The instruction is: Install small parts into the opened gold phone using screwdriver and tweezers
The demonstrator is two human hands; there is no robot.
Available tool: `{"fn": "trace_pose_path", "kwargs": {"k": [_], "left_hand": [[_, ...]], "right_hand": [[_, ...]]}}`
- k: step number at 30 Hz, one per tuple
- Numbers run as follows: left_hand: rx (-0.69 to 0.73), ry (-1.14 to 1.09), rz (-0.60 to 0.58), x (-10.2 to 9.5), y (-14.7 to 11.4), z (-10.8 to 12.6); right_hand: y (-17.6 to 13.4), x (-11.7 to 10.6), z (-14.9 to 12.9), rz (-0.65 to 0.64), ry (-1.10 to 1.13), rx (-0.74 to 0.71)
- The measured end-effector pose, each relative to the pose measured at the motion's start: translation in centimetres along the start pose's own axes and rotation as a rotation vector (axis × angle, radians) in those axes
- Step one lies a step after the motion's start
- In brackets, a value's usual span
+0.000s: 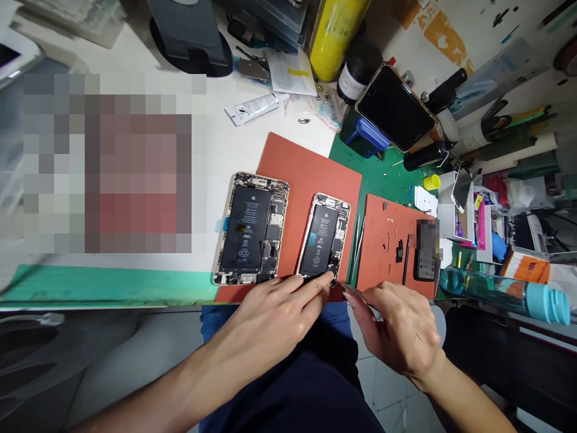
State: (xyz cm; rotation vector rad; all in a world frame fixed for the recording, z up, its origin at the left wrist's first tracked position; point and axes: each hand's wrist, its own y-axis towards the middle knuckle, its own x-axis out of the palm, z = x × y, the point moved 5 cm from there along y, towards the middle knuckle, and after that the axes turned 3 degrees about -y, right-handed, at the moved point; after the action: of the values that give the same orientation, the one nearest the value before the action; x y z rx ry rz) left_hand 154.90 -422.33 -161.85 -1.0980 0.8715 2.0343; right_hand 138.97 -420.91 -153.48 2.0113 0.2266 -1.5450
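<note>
Two opened phones lie with their batteries and boards bare: a larger opened phone [252, 231] and a smaller opened phone [323, 237] to its right. My left hand [283, 313] reaches across the lower end of the smaller one. Its fingers are stretched out, the index fingertip touching the bottom right corner; the thumb is hidden. Closed around a slim metal tool [354, 291], my right hand [401, 328] brings the tip to that same corner. Whether the tool is tweezers or a screwdriver, I cannot tell. Under both phones is a reddish-brown mat [297, 174].
Metal tweezers [357, 246] lie right of the mat. A second reddish mat [383, 240] holds small parts and a dark phone panel [425, 258]. A blue water bottle [500, 291] lies at the right edge. Behind are a glue tube [256, 109] and a propped phone [395, 107].
</note>
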Motion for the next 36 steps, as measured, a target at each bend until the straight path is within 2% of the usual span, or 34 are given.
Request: {"fn": "trace_pose_path", "kwargs": {"k": [13, 32, 36], "left_hand": [[-0.007, -0.026, 0.027, -0.51, 0.27, 0.02], [-0.011, -0.007, 0.014, -0.27, 0.24, 0.04], [-0.010, 0.002, 0.008, -0.16, 0.05, 0.19]], "right_hand": [[0.14, 0.33, -0.03, 0.043, 0.061, -0.033], [0.10, 0.46, 0.12, 0.040, 0.049, 0.033], [0.09, 0.23, 0.06, 0.083, -0.008, 0.045]]}}
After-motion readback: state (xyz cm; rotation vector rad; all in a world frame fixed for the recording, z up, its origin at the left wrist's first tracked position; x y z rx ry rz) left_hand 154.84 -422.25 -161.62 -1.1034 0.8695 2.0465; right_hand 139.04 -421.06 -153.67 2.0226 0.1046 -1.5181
